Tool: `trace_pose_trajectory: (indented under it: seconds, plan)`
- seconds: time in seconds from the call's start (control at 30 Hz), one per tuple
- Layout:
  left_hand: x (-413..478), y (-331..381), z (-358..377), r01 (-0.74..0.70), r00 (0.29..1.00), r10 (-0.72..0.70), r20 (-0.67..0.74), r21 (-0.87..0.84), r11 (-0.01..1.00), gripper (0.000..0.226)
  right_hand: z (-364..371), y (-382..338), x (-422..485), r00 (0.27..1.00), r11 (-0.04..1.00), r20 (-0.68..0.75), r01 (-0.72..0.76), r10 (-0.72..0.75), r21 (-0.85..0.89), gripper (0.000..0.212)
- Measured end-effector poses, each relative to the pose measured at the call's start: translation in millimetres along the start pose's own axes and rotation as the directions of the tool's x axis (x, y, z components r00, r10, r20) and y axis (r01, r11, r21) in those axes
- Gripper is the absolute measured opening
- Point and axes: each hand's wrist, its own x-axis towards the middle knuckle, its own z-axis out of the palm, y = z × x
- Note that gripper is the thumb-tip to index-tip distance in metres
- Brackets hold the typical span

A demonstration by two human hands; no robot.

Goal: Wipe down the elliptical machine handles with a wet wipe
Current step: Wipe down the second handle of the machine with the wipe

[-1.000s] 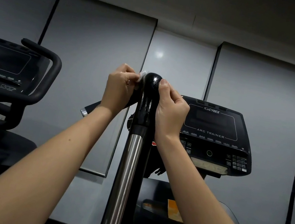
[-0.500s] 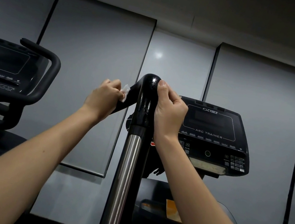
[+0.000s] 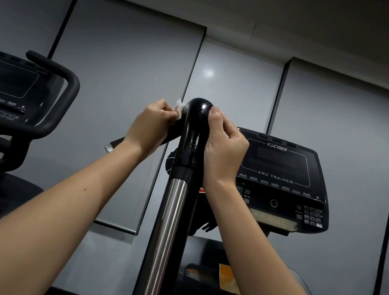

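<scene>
A glossy black elliptical handle point(image 3: 194, 134) tops a chrome upright tube point(image 3: 168, 220) in the middle of the view; a side bar of the handle slopes down to the left behind my left hand. My left hand point(image 3: 149, 127) is closed around that side bar just left of the bend, pinching a small white wet wipe point(image 3: 179, 108) against it. My right hand point(image 3: 224, 149) grips the handle's right side, thumb pressed near the rounded top. Most of the wipe is hidden in my fingers.
The machine's black console point(image 3: 283, 177), marked ARC TRAINER, sits right behind the handle. Another machine with a console and curved black handlebars point(image 3: 49, 102) stands at the left. Grey wall panels fill the background.
My left hand slid down the side bar with the wipe, then came back up to the bend near the top. The right hand kept its grip on the handle.
</scene>
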Motion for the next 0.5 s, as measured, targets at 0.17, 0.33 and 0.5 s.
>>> trace_pose_trajectory:
  seconds: [0.17,0.33,0.5]
  plan:
    - [-13.9,-21.8,-10.8,-0.189,0.977,0.155,0.146,0.257,0.948,0.023,-1.1,-0.7,0.1,1.000,1.000,-0.002,-0.009,0.009,-0.016,0.054]
    - [-23.5,-19.1,-32.0,-0.232,0.962,0.162,0.221,0.337,0.912,0.024,-1.3,-3.7,-2.0,1.000,1.000,0.007,-0.008,0.008,-0.021,0.058]
    - [-0.3,-1.7,-53.9,0.077,0.997,-0.073,-0.025,0.260,0.963,0.026,-1.6,-2.5,-0.9,1.000,1.000,-0.001,-0.010,0.010,-0.008,0.059]
